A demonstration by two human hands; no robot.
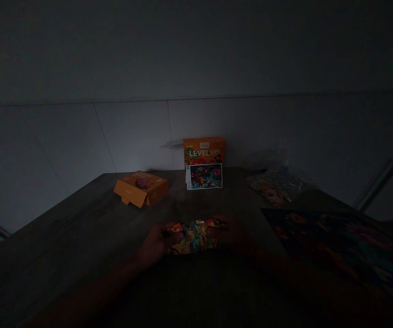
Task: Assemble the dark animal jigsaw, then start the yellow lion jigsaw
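Note:
In the dim head view, a small section of joined jigsaw pieces (pixel 195 236) in yellow, red and teal is held low over the near part of the table. My left hand (pixel 155 242) grips its left end, thumb on top. The right end is pinched by my right hand (pixel 228 230), which is darker and harder to make out. The fingers underneath the section are hidden. Beyond my hands, an orange "LEVEL UP!" box (pixel 204 145) stands upright, with a colourful picture card (pixel 205 177) leaning on its front.
On the grey table (pixel 80 223), an orange box (pixel 148 183) with an open flap lies at the back left. A clear plastic bag (pixel 280 180) of puzzle pieces rests at the back right. A dark printed poster (pixel 333 241) covers the right side. A wall (pixel 135 136) rises behind.

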